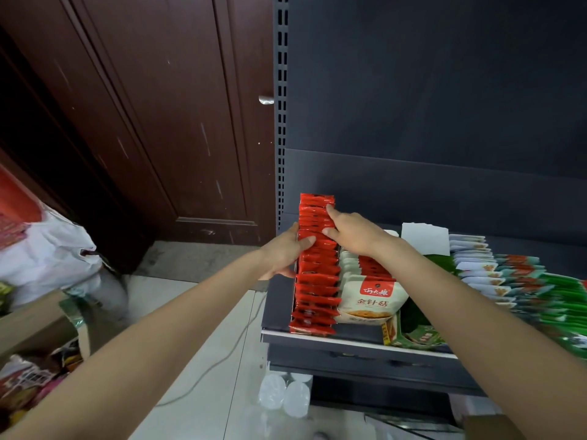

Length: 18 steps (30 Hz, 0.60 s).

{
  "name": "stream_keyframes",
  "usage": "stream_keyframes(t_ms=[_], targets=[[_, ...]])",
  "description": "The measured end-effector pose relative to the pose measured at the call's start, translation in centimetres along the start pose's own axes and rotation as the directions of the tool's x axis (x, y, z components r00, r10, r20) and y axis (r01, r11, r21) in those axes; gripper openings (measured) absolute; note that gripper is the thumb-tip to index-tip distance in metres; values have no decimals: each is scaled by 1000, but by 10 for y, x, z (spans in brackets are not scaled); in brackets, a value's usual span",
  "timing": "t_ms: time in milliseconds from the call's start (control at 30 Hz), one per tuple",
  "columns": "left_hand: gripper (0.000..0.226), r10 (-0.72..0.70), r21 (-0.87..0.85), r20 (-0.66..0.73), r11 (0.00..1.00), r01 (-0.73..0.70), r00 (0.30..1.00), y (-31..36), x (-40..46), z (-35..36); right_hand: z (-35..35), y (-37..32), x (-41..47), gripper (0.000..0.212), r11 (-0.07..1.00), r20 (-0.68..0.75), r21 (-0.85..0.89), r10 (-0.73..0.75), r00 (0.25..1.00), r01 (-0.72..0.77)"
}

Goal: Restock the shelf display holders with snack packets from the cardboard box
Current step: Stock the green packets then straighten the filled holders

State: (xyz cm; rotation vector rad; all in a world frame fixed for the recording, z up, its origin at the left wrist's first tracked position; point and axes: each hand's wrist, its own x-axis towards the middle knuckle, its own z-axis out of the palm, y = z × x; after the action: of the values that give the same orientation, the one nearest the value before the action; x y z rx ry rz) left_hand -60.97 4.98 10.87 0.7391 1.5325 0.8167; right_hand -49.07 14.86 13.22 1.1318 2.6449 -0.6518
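Red foil fills the leftmost holder: we see a long row of red snack packets (316, 265) standing on edge at the left end of the dark shelf (317, 336), too small for any print to be read. Just beside them a cream pouch (371, 301) carries a red badge with white Chinese characters and, below it, gold characters reading 金针菇. Our left hand (281, 254) cups the row's left side, thumb laid across the packet tops, its other fingers curled round the holder's edge. Our right hand (347, 231) lies on the row, forefinger stretched toward the back, the rest bent onto the packet tops. Both forearms reach in from below. The cardboard box (38, 319) sits at lower left, well apart, with pale floor (203, 338) between.
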Motion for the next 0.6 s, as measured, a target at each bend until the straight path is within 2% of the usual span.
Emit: stream_keyframes(t_ms=[67,133,267,400,600], targets=[[52,13,34,-63,999,-11,998,-2,-1,0,3,1,-2,60,999,-14,-54,2,1000,-3],[69,-24,20,-90,999,26,996,-7,-3,-2,7,5,-9,64,995,-81,-99,9,997,-17],[75,-140,-7,-42,990,140,989,-22,-13,-2,20,18,-35,61,982,-270,-87,140,953,-169],[68,-187,-78,58,978,191,981,-26,-28,14,33,22,-48,61,971,-209,-59,216,954,-233],[65,-187,-55,37,980,189,982,-22,-32,20,41,23,-46,56,962,-234,-72,240,942,-262]])
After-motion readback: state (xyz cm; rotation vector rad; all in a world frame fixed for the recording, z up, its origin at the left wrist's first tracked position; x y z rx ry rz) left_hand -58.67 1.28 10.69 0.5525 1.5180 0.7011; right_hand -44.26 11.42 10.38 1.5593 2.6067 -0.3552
